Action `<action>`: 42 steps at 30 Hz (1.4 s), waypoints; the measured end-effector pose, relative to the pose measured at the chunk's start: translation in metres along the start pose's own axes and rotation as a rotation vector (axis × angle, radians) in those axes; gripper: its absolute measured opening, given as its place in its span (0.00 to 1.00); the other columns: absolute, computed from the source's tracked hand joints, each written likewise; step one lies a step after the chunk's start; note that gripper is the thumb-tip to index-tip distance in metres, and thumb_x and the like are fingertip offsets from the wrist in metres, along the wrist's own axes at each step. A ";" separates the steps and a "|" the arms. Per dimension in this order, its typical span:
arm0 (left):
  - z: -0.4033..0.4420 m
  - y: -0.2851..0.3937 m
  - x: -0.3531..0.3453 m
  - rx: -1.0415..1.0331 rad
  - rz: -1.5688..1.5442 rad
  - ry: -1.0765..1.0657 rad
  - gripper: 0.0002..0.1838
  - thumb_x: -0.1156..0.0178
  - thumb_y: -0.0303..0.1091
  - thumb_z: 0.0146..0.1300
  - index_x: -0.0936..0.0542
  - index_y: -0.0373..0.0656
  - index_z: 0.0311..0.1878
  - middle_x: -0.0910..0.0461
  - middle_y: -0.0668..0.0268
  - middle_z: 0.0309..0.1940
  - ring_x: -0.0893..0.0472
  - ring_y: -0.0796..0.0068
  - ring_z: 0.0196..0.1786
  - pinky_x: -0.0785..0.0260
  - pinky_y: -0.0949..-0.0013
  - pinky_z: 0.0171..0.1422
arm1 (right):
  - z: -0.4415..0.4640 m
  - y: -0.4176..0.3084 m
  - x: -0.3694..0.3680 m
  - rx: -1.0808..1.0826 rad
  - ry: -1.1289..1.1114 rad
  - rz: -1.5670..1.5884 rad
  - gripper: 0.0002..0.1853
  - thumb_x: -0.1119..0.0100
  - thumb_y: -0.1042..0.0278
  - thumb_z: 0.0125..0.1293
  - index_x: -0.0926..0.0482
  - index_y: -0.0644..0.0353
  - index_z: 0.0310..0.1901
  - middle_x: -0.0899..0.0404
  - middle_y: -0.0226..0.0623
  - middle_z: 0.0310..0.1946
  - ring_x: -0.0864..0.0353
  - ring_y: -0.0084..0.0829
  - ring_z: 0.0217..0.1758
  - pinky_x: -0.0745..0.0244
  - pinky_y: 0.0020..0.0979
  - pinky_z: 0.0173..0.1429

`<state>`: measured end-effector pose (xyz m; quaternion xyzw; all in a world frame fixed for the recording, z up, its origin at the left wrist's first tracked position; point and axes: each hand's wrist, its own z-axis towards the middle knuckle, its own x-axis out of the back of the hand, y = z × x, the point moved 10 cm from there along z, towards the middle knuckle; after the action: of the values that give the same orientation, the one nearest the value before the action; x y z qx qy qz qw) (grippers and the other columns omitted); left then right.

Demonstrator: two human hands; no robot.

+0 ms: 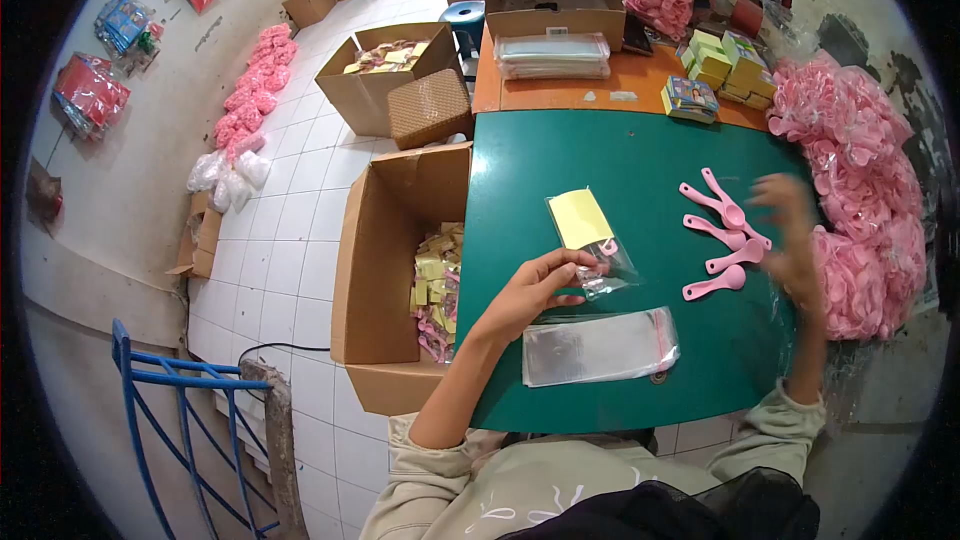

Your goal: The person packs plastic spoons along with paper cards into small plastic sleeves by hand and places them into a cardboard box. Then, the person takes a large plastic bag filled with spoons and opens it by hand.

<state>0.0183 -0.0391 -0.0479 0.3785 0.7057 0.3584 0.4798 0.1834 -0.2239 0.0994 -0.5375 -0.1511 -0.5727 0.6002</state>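
Left hand pinches a clear bag; right hand blurs beside the pink spoons

Through the head camera I see the left hand [545,285] with its thumb and forefinger closed on the lower left edge of a clear plastic bag [616,275] over the green tabletop [510,240]. A yellow card [580,218] shows at the bag's far end, and a small pink piece sits just below it, near the fingertips. I can't make out whether the card is fully inside the film.

The right hand [785,230] is just beyond the loose pink spoons [713,285], on their right side. It is too blurred for me to tell how its fingers stand or whether they hold anything. I count about five spoons, loosely fanned, some overlapping, with their handles pointing mostly left.

Nearer the person, a stack of clear bags [590,352] lies flat, a reddish strip along its right end. It is just below the held bag and apart from the spoons.

Left of the table I have an open cardboard box [385,230] with yellow-and-pink packs [435,285] in it. Bulky bundles of pink spoons in clear wrap [865,210] crowd the table's right edge. On the orange surface [640,98] beyond, small yellow boxes [742,70] stand in piles.
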 end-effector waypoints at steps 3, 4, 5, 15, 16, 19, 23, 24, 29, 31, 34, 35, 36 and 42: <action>-0.001 -0.007 0.003 -0.004 -0.114 -0.042 0.13 0.48 0.30 0.68 0.28 0.44 0.54 0.24 0.67 0.49 0.27 0.80 0.54 0.30 0.74 0.53 | 0.020 -0.051 -0.117 0.111 -0.147 0.276 0.29 0.27 0.75 0.43 0.30 0.58 0.48 0.33 0.41 0.48 0.29 0.33 0.51 0.26 0.30 0.48; -0.002 -0.008 0.007 -0.028 -0.097 -0.042 0.12 0.48 0.30 0.68 0.29 0.44 0.54 0.24 0.68 0.48 0.27 0.81 0.53 0.29 0.74 0.53 | 0.022 -0.054 -0.141 0.115 -0.173 0.346 0.24 0.27 0.75 0.45 0.28 0.59 0.45 0.32 0.40 0.46 0.28 0.32 0.49 0.25 0.30 0.47; -0.001 -0.008 0.011 -0.054 -0.079 -0.043 0.12 0.48 0.29 0.68 0.29 0.44 0.53 0.24 0.68 0.48 0.26 0.81 0.52 0.29 0.74 0.52 | 0.025 -0.049 -0.152 0.115 -0.147 0.381 0.21 0.28 0.76 0.45 0.27 0.59 0.42 0.31 0.39 0.44 0.27 0.30 0.47 0.25 0.30 0.46; 0.004 0.014 0.026 -0.288 0.632 0.233 0.07 0.43 0.26 0.63 0.28 0.36 0.41 0.21 0.65 0.35 0.21 0.80 0.36 0.23 0.75 0.34 | 0.021 -0.001 -0.178 -0.233 -0.155 0.802 0.08 0.34 0.78 0.52 0.24 0.66 0.32 0.32 0.34 0.44 0.25 0.21 0.43 0.23 0.23 0.40; 0.004 0.015 0.027 -0.307 0.647 0.255 0.07 0.42 0.27 0.62 0.27 0.35 0.40 0.21 0.65 0.35 0.21 0.80 0.35 0.23 0.75 0.34 | 0.023 -0.004 -0.175 -0.208 -0.122 0.793 0.06 0.36 0.77 0.56 0.23 0.67 0.34 0.31 0.33 0.42 0.24 0.20 0.42 0.22 0.20 0.40; 0.002 0.018 0.031 -0.329 0.689 0.310 0.08 0.40 0.29 0.62 0.26 0.34 0.38 0.22 0.66 0.34 0.22 0.81 0.34 0.23 0.75 0.34 | 0.015 0.006 -0.203 -0.430 -0.193 1.099 0.04 0.39 0.77 0.60 0.24 0.67 0.34 0.26 0.33 0.37 0.22 0.21 0.38 0.22 0.21 0.40; 0.005 0.010 0.039 -0.280 0.648 0.392 0.10 0.39 0.30 0.61 0.27 0.33 0.36 0.21 0.62 0.32 0.19 0.78 0.34 0.23 0.74 0.32 | 0.013 0.012 -0.208 -0.480 -0.158 0.999 0.05 0.40 0.76 0.62 0.26 0.67 0.36 0.21 0.35 0.30 0.20 0.21 0.32 0.21 0.22 0.37; 0.006 0.008 0.040 -0.272 0.651 0.397 0.10 0.39 0.30 0.61 0.27 0.33 0.37 0.21 0.63 0.32 0.20 0.79 0.34 0.23 0.75 0.32 | 0.012 0.014 -0.209 -0.489 -0.140 0.980 0.05 0.40 0.76 0.61 0.26 0.67 0.36 0.21 0.35 0.30 0.20 0.21 0.31 0.21 0.22 0.36; 0.002 0.012 0.041 -0.331 0.564 0.484 0.10 0.39 0.31 0.62 0.28 0.35 0.40 0.22 0.65 0.32 0.22 0.82 0.36 0.24 0.77 0.31 | 0.012 0.010 -0.198 -0.536 -0.004 0.949 0.06 0.39 0.77 0.61 0.28 0.65 0.32 0.20 0.37 0.28 0.19 0.22 0.29 0.22 0.22 0.32; 0.003 0.009 0.042 -0.302 0.554 0.487 0.10 0.40 0.31 0.62 0.29 0.37 0.41 0.22 0.65 0.32 0.22 0.82 0.37 0.25 0.76 0.31 | 0.012 0.014 -0.198 -0.527 0.042 0.960 0.07 0.39 0.77 0.60 0.29 0.64 0.30 0.20 0.37 0.28 0.19 0.21 0.29 0.22 0.22 0.31; 0.007 -0.001 0.046 -0.242 0.532 0.454 0.10 0.41 0.31 0.63 0.28 0.39 0.42 0.23 0.66 0.35 0.22 0.82 0.37 0.26 0.76 0.30 | 0.013 0.010 -0.199 -0.477 -0.002 0.863 0.04 0.41 0.77 0.62 0.27 0.66 0.36 0.21 0.36 0.27 0.20 0.21 0.28 0.23 0.21 0.31; 0.009 -0.005 0.046 -0.219 0.524 0.434 0.09 0.41 0.31 0.63 0.28 0.39 0.43 0.23 0.67 0.36 0.22 0.82 0.37 0.26 0.76 0.30 | 0.013 0.009 -0.198 -0.483 -0.002 0.859 0.05 0.41 0.77 0.62 0.26 0.66 0.39 0.21 0.35 0.26 0.20 0.21 0.28 0.23 0.21 0.31; 0.008 -0.002 0.043 -0.232 0.533 0.426 0.10 0.42 0.31 0.63 0.28 0.40 0.45 0.23 0.67 0.38 0.22 0.82 0.37 0.27 0.76 0.30 | 0.014 0.005 -0.196 -0.490 -0.001 0.855 0.07 0.42 0.77 0.62 0.25 0.66 0.41 0.21 0.34 0.26 0.20 0.20 0.28 0.23 0.21 0.31; 0.002 0.007 0.045 -0.333 0.645 0.487 0.20 0.42 0.30 0.62 0.28 0.46 0.58 0.24 0.66 0.49 0.23 0.81 0.40 0.28 0.78 0.31 | 0.018 0.004 -0.196 -0.419 -0.099 0.739 0.11 0.41 0.73 0.61 0.22 0.65 0.46 0.21 0.36 0.31 0.21 0.22 0.30 0.24 0.23 0.31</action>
<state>0.0103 0.0041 -0.0606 0.4014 0.5764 0.6779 0.2173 0.1362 -0.1075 -0.0518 -0.6927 0.1428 -0.3111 0.6349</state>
